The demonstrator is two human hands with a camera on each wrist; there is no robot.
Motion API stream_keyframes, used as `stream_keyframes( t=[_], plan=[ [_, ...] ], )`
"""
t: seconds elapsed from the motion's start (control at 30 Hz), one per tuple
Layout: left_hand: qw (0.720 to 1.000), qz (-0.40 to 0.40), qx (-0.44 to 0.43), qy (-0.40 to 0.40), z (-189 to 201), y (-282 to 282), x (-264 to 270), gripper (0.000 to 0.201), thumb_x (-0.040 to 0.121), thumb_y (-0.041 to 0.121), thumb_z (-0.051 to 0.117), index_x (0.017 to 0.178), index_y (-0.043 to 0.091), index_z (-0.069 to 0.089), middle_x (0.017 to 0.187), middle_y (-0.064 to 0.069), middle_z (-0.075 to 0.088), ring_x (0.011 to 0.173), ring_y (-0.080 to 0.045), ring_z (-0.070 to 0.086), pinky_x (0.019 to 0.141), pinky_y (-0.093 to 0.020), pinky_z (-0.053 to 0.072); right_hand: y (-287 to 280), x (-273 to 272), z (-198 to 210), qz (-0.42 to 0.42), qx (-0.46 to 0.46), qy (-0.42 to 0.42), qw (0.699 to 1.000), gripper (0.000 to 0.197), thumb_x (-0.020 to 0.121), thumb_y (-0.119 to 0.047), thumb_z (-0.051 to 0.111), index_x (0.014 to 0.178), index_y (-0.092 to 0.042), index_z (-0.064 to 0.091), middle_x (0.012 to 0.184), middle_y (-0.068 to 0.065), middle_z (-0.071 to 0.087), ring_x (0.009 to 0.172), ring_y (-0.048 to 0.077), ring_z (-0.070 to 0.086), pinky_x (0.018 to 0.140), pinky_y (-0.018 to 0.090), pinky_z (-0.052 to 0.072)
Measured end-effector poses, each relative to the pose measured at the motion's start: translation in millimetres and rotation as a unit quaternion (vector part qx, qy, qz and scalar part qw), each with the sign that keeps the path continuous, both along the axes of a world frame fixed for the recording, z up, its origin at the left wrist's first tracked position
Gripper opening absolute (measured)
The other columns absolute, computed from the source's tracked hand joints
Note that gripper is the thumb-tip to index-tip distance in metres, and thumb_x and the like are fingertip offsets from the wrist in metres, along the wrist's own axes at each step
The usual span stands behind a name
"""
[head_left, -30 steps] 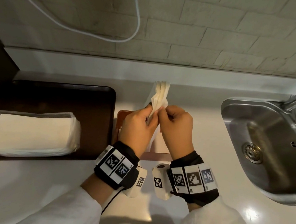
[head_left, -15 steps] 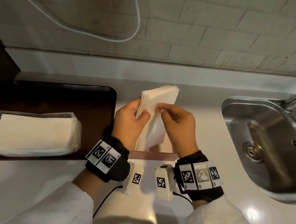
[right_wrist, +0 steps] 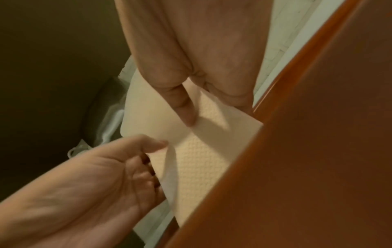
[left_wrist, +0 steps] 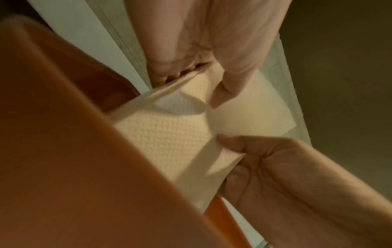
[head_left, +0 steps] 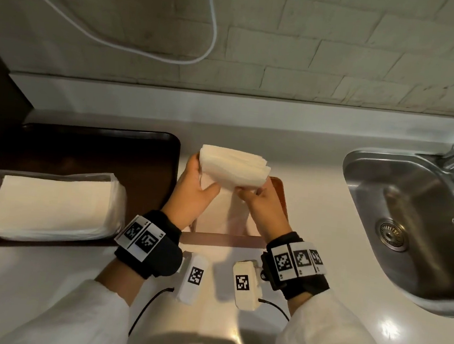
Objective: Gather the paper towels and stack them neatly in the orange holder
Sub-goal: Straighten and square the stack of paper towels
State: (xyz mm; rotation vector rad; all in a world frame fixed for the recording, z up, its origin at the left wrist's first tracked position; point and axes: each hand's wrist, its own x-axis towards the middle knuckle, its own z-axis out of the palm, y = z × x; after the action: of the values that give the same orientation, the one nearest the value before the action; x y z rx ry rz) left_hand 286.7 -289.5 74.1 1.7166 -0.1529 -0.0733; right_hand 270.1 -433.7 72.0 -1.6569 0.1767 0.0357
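Got the wad of paper towels (head_left: 234,168) pinched at both ends: left hand (head_left: 194,193) with the thumb on the near face and fingers wrapped behind, right hand (head_left: 263,204) nipping the lower right corner. I'm holding both ends so the loose sheets don't fan out, and the edges are already a bit splayed up top. The bundle hangs right over the orange holder (head_left: 279,193), lower part dipping inside, so I reckon it can slide straight in. The rest of the supply sits in a plastic-wrapped towel pack (head_left: 48,204) on the dark tray (head_left: 97,148) to my left, steel sink (head_left: 410,217) off to the right.
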Motion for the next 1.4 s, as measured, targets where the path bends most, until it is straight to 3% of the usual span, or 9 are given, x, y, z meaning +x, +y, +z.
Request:
stream_keyframes(
  t=[0.1, 0.2, 0.3, 0.43, 0.63, 0.83, 0.97, 1.13, 1.4],
  plan=[
    [1.0, 0.02, -0.007, -0.023, -2, 1, 2, 0.051, 0.084, -0.005, 0.058, 0.13, 0.006, 0.04, 0.118, -0.001, 0.054, 0.103, 0.007, 0.052, 0.087, -0.001, 0.038, 3, -1, 2, 0.009, -0.068, -0.042, 0.997, 0.047, 0.086, 0.003, 0.056, 0.13, -0.007, 0.043, 0.128, 0.008, 0.057, 0.121, 0.016, 0.053, 0.105, 0.03, 0.044],
    [0.995, 0.037, -0.054, -0.07, 6, 3, -1, 0.045, 0.08, -0.003, 0.063, 0.119, 0.011, 0.045, 0.105, 0.004, 0.058, 0.098, 0.012, 0.055, 0.09, -0.011, 0.042, 0, -4, 13, 0.017, -0.13, -0.105, 0.986, 0.041, 0.084, 0.005, 0.058, 0.12, -0.01, 0.045, 0.112, -0.008, 0.059, 0.104, -0.004, 0.055, 0.087, 0.005, 0.044],
    [0.995, 0.035, -0.064, -0.074, 10, 6, -3, 0.052, 0.078, 0.006, 0.068, 0.12, 0.023, 0.042, 0.116, 0.011, 0.055, 0.111, 0.008, 0.053, 0.095, -0.013, 0.042, -3, -7, 20, -0.005, -0.093, -0.136, 0.986, 0.035, 0.084, -0.001, 0.057, 0.109, -0.021, 0.043, 0.099, -0.021, 0.055, 0.091, -0.014, 0.055, 0.079, 0.008, 0.046],
    [0.995, 0.07, 0.03, -0.061, 3, 2, 2, 0.051, 0.076, 0.014, 0.068, 0.121, 0.002, 0.049, 0.116, -0.002, 0.06, 0.108, -0.014, 0.058, 0.089, -0.012, 0.045, 4, -9, 15, -0.032, -0.055, -0.115, 0.991, 0.028, 0.088, 0.002, 0.056, 0.107, -0.013, 0.042, 0.095, 0.0, 0.055, 0.075, -0.01, 0.051, 0.072, 0.006, 0.045],
    [0.988, 0.136, 0.053, -0.054, 6, -11, -9, 0.038, 0.084, 0.015, 0.063, 0.119, 0.012, 0.049, 0.1, 0.01, 0.059, 0.088, -0.002, 0.057, 0.075, -0.008, 0.046, 11, -16, 12, -0.063, -0.034, -0.103, 0.992, 0.034, 0.091, -0.003, 0.054, 0.122, 0.003, 0.04, 0.103, 0.0, 0.055, 0.078, -0.021, 0.053, 0.065, -0.001, 0.041],
    [0.995, 0.083, 0.035, 0.034, -7, -14, -1, 0.053, 0.08, -0.003, 0.051, 0.128, 0.008, 0.033, 0.12, -0.007, 0.051, 0.113, -0.025, 0.052, 0.083, -0.025, 0.044, 8, -6, -1, -0.043, 0.002, 0.025, 0.999, 0.05, 0.085, 0.01, 0.048, 0.129, -0.007, 0.031, 0.109, -0.001, 0.05, 0.102, 0.014, 0.054, 0.073, 0.015, 0.048],
    [0.995, 0.098, 0.028, -0.001, -6, -15, -6, 0.057, 0.081, 0.002, 0.042, 0.136, 0.012, 0.029, 0.129, -0.014, 0.048, 0.119, -0.023, 0.047, 0.101, -0.035, 0.041, 1, -9, 6, -0.051, -0.017, -0.031, 0.998, 0.043, 0.085, 0.012, 0.047, 0.124, -0.001, 0.037, 0.105, -0.002, 0.053, 0.086, -0.014, 0.056, 0.07, 0.003, 0.047],
    [0.998, 0.063, -0.012, 0.019, -13, -16, -8, 0.061, 0.078, 0.0, 0.046, 0.135, 0.009, 0.029, 0.134, -0.014, 0.043, 0.124, -0.016, 0.043, 0.103, -0.013, 0.036, 1, -4, -3, -0.049, -0.041, -0.023, 0.998, 0.055, 0.081, 0.015, 0.05, 0.131, -0.002, 0.037, 0.121, 0.01, 0.056, 0.108, 0.013, 0.058, 0.082, 0.014, 0.052],
    [0.997, 0.082, 0.003, 0.014, -9, -17, -4, 0.044, 0.084, 0.024, 0.051, 0.125, 0.013, 0.04, 0.125, -0.013, 0.054, 0.117, -0.025, 0.052, 0.1, -0.036, 0.043, 4, 2, -6, -0.037, -0.016, -0.011, 0.999, 0.052, 0.087, 0.008, 0.051, 0.133, -0.005, 0.029, 0.116, 0.002, 0.051, 0.103, 0.009, 0.054, 0.076, 0.009, 0.051]
  ],
)
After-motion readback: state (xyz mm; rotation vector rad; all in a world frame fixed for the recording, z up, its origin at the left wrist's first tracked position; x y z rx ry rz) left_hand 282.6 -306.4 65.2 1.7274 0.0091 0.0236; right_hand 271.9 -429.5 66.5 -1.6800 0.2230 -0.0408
